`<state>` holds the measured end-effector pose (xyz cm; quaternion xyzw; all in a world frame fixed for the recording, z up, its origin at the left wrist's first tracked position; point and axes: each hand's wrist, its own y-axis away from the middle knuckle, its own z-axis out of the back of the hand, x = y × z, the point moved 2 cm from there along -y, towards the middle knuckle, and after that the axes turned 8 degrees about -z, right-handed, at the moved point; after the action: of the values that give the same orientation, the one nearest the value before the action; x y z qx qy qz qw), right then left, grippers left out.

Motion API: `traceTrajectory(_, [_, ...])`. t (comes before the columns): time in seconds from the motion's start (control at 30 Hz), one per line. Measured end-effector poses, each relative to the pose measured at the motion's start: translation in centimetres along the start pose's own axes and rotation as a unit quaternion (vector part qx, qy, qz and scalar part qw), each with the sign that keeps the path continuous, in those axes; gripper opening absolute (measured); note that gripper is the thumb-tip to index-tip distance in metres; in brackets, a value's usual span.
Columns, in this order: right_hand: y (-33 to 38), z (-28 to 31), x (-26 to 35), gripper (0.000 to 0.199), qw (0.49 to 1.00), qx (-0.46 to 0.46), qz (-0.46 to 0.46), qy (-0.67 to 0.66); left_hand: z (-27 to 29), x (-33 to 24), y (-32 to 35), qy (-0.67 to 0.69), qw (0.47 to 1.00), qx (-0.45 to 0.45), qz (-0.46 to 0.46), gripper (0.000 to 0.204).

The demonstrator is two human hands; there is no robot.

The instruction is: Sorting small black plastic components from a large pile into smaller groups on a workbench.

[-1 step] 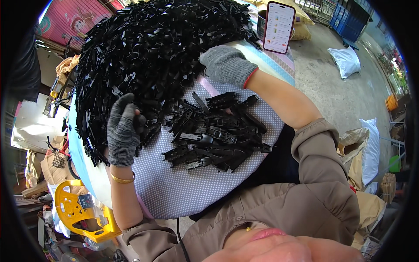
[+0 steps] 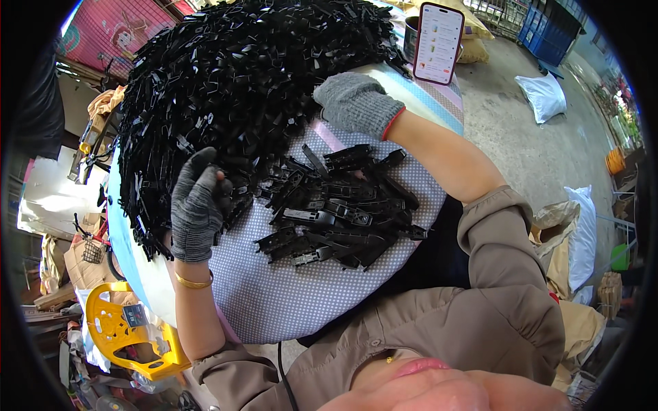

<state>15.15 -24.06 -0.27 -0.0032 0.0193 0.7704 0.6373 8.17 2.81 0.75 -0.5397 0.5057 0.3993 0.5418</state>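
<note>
The left hand [image 2: 197, 209] has its grip closed on black plastic clips [image 2: 236, 195] at the big pile's [image 2: 240, 75] edge; the right hand [image 2: 356, 103] seems to rest flat, fingers hidden. Sorting step: next, carry them to the small heap [image 2: 336, 209] right of the grip.

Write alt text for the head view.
Two grey-gloved hands work at a big heap of black plastic parts on a round table: the left hand grips parts at the heap's edge, the right hand rests on it. A phone stands behind.
</note>
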Motion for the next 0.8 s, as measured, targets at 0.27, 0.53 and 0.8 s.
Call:
traceTrajectory(0.27, [0.6,0.3,-0.6,0.032,0.979,-0.153,0.025,-0.130,-1.9,0.6,1.1,0.022,0.995,0.091,0.020,0.028])
traceTrajectory(0.53, [-0.3,0.7,-2.1,0.025,0.961,-0.202,0.041,-0.184,-1.5,1.1,1.0,-0.022,0.995,0.087,0.043,0.030])
traceTrajectory(0.8, [0.3,0.5,-0.2,0.016,0.957,-0.197,0.100,-0.191,-2.1,0.8,1.3,-0.102,0.988,0.105,0.046,0.029])
